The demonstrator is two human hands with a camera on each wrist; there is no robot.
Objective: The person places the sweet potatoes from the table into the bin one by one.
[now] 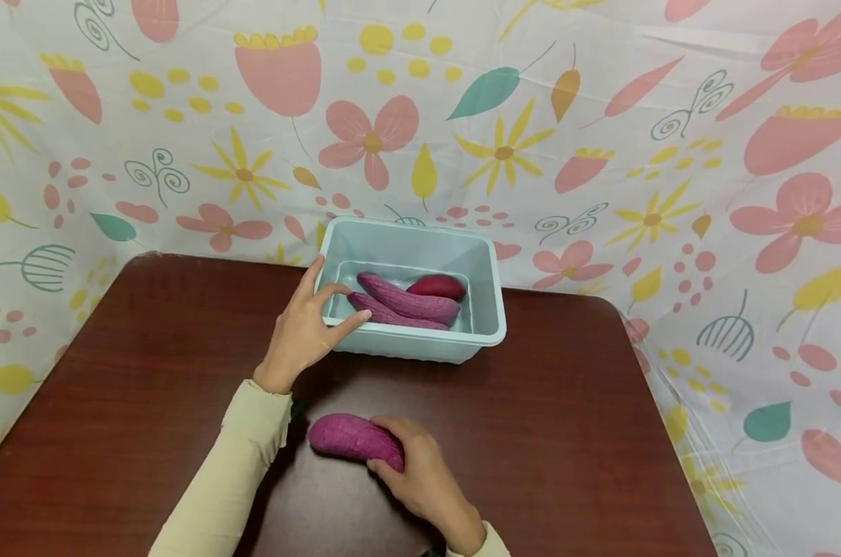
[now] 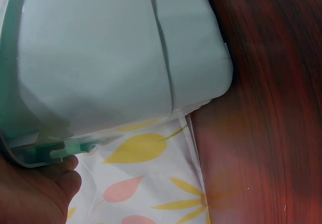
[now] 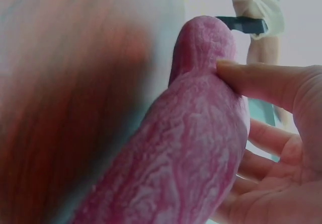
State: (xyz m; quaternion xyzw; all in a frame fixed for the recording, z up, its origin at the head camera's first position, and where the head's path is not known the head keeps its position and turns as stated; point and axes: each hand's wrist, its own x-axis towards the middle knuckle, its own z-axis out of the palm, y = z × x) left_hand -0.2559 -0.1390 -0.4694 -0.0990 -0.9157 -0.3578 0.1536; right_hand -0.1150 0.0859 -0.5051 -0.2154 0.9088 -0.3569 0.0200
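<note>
Holding the bin [image 1: 486,329] steady with the left hand [image 1: 307,329] looks like the sound way to work here, while the right hand [image 1: 420,472] keeps a full wrap on the yam [image 1: 353,439] rather than a fingertip pinch.

From the head view, the left fingers hook over the bin's near-left rim, thumb outside; three more yams lie inside. The right hand curls round the yam's right end, and the yam rests on the table [image 1: 566,433], well short of the bin.

At the left wrist, only a thumb [image 2: 35,194] shows under the bin's rim [image 2: 50,151].

At the right wrist, the thumb [image 3: 251,80] presses the yam's [image 3: 186,148] upper side and the fingers cup it from below.
</note>
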